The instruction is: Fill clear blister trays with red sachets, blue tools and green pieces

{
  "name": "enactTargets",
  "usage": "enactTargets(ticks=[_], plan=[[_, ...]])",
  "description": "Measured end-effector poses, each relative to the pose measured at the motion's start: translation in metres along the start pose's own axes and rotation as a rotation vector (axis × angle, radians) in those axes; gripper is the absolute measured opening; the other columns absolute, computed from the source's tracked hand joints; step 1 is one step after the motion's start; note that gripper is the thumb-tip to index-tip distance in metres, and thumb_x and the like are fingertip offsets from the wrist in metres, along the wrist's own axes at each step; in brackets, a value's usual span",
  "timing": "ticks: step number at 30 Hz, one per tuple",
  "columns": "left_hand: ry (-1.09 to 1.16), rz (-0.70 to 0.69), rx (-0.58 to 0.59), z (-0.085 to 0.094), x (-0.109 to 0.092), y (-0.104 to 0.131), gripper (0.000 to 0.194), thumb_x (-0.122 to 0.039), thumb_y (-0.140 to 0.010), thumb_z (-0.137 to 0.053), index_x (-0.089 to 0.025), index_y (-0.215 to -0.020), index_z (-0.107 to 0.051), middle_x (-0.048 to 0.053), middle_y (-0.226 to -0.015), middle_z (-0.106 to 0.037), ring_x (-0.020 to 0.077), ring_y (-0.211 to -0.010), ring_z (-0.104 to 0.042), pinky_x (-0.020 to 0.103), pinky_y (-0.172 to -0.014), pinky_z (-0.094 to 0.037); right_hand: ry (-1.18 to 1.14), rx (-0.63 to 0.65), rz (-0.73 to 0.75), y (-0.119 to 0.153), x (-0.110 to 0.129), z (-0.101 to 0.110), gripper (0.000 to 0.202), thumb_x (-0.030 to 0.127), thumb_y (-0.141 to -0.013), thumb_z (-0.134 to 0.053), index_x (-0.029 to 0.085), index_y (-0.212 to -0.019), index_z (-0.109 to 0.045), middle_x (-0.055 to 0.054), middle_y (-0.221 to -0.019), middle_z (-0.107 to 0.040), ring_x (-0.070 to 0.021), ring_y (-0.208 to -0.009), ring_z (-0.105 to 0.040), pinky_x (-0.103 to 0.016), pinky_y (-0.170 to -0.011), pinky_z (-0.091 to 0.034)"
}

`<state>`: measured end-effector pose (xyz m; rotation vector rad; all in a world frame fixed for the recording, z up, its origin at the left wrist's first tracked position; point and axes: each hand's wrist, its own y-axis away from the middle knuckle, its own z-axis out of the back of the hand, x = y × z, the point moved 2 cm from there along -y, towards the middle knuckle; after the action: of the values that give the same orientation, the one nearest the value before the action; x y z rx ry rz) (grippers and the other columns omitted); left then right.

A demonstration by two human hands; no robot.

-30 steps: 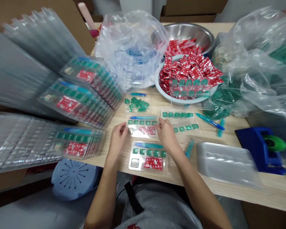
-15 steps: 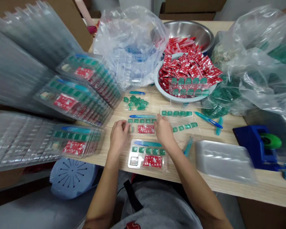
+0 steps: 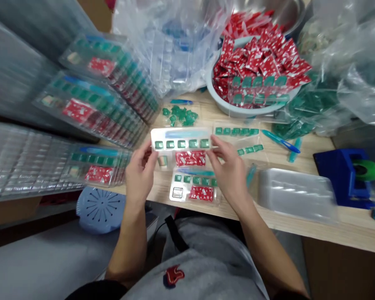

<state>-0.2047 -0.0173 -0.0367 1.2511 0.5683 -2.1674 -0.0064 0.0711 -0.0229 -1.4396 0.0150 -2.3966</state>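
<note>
Between my two hands a clear plastic blister tray [image 3: 183, 136] is lifted off the table. It carries a row of green squares, a blurred blue pen-like stick, a red patterned packet [image 3: 190, 158] and a small pale block. My left hand [image 3: 140, 177] pinches its left edge, thumb in front. At the right edge, my right hand [image 3: 229, 168] grips it between thumb and fingers. Below lies a second blister tray [image 3: 176, 199] with green squares, a blue stick and a red packet; its square pocket at lower left holds no block.
Filled trays [image 3: 96, 166] stand stacked at left. A pale blue bowl [image 3: 215, 89] of red packets sits behind, beside plastic bags [image 3: 175, 50]. Loose green pieces [image 3: 184, 116] lie mid-table. At right are a stack of clear trays [image 3: 296, 193] and a blue tape dispenser [image 3: 343, 175].
Both hands have picked the filled tray up from the table and brought it nearer, tilted towards me. The camera view has shifted, so the background sits higher.
</note>
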Motion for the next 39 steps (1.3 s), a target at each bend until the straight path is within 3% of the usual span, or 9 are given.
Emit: enactTargets(ticks=[4,9,12,16,22,26,31,34,39], plan=[[-0.087,-0.004,0.121,0.012,-0.007,0.049,0.040,-0.040,-0.087,-0.058,-0.024,-0.123,-0.063,0.006,-0.111,-0.068,0.0181,-0.098,-0.065,0.033,-0.089,-0.052,-0.033,-0.029,-0.044,0.059,-0.003,0.029,0.041,0.021,-0.090,-0.062,0.023,-0.130,-0.059,-0.007,-0.109,-0.069,-0.0154,-0.090,-0.067,-0.031,-0.082,-0.057],[-0.180,0.044,0.280,0.000,0.023,0.076,0.037,-0.040,-0.088,-0.052,-0.018,-0.115,-0.065,0.010,-0.110,-0.068,0.0211,-0.098,-0.066,0.035,-0.087,-0.054,0.048,0.044,-0.231,0.104,-0.036,0.021,0.039,0.033,-0.093,-0.054,0.015,-0.128,-0.060,-0.013,-0.105,-0.069,-0.0206,-0.087,-0.068,-0.038,-0.082,-0.057],[-0.202,0.079,0.304,-0.007,0.035,0.076,0.038,-0.042,-0.089,-0.047,-0.018,-0.113,-0.065,0.011,-0.113,-0.069,0.0235,-0.107,-0.064,0.039,-0.095,-0.051,0.084,0.124,-0.345,0.105,-0.050,0.015,0.046,0.041,-0.093,-0.049,0.011,-0.126,-0.061,-0.016,-0.102,-0.069,-0.0250,-0.088,-0.067,-0.041,-0.082,-0.055],[-0.153,0.137,0.296,-0.014,0.037,0.081,0.041,-0.044,-0.090,-0.043,-0.018,-0.114,-0.064,0.011,-0.118,-0.069,0.0242,-0.113,-0.063,0.042,-0.102,-0.048,0.014,0.220,-0.395,0.097,-0.052,0.019,0.040,0.045,-0.089,-0.049,0.015,-0.107,-0.068,-0.014,-0.095,-0.071,-0.0254,-0.087,-0.067,-0.038,-0.080,-0.054],[-0.026,0.159,0.056,-0.016,0.024,0.079,0.037,-0.040,-0.091,-0.047,-0.019,-0.118,-0.060,0.012,-0.117,-0.070,0.0221,-0.109,-0.066,0.038,-0.094,-0.053,-0.172,0.147,-0.476,0.083,-0.038,0.021,0.042,0.050,-0.080,-0.057,0.015,-0.099,-0.070,-0.013,-0.097,-0.075,-0.0259,-0.089,-0.070,-0.036,-0.076,-0.057],[-0.037,-0.050,-0.097,0.013,-0.015,0.039,0.030,-0.037,-0.092,-0.046,-0.020,-0.111,-0.062,0.008,-0.109,-0.072,0.0198,-0.100,-0.069,0.034,-0.085,-0.056,-0.287,0.082,-0.375,0.040,-0.002,0.016,0.044,0.052,-0.074,-0.063,0.015,-0.099,-0.069,-0.012,-0.095,-0.075,-0.0246,-0.085,-0.071,-0.038,-0.076,-0.058],[-0.084,-0.232,-0.230,0.073,-0.068,-0.052,0.030,-0.032,-0.090,-0.049,-0.017,-0.110,-0.065,0.006,-0.103,-0.072,0.0190,-0.097,-0.066,0.032,-0.091,-0.051,-0.462,0.205,-0.142,-0.040,0.067,-0.010,0.039,0.042,-0.076,-0.064,0.014,-0.103,-0.067,-0.011,-0.099,-0.074,-0.0227,-0.090,-0.070,-0.039,-0.083,-0.057],[-0.233,-0.259,-0.247,0.105,-0.094,-0.122,0.027,-0.025,-0.091,-0.047,-0.014,-0.106,-0.068,0.002,-0.085,-0.070,0.0179,-0.085,-0.065,0.030,-0.086,-0.051,-0.539,0.302,-0.085,-0.090,0.108,-0.042,0.024,0.029,-0.079,-0.066,0.014,-0.097,-0.066,-0.008,-0.099,-0.072,-0.0201,-0.090,-0.068,-0.037,-0.086,-0.055],[-0.446,-0.174,-0.251,0.122,-0.124,-0.223,0.029,-0.024,-0.098,-0.041,-0.011,-0.111,-0.065,0.008,-0.110,-0.066,0.0204,-0.105,-0.062,0.035,-0.096,-0.048,-0.529,0.333,-0.088,-0.174,0.161,-0.088,0.007,0.016,-0.084,-0.064,0.012,-0.078,-0.063,-0.002,-0.080,-0.065,-0.0146,-0.082,-0.064,-0.029,-0.080,-0.055]])
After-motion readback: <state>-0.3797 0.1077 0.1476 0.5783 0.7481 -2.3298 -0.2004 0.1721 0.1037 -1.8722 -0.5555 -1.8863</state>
